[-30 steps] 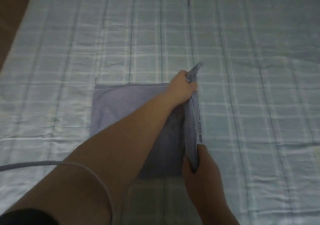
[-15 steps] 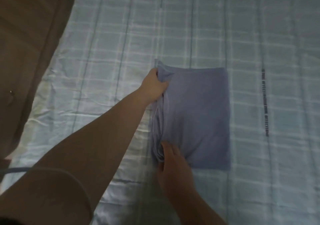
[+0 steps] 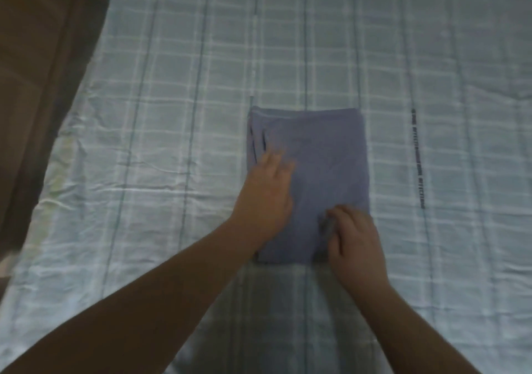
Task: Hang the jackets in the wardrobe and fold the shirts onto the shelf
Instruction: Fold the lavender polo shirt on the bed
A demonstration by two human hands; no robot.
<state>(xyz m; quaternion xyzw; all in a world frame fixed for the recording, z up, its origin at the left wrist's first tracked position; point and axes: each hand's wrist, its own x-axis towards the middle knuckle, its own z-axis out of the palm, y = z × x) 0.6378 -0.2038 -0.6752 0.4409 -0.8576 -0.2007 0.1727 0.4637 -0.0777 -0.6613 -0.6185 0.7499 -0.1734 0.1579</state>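
— Where is the shirt (image 3: 322,155)?
— Folded, flat on the checked bedsheet (image 3: 172,114). The left hand (image 3: 264,201) lies on its left side, fingers straight
— And the right hand (image 3: 357,244)?
— Fingers bent at the near right corner; whether they pinch cloth, I cannot tell
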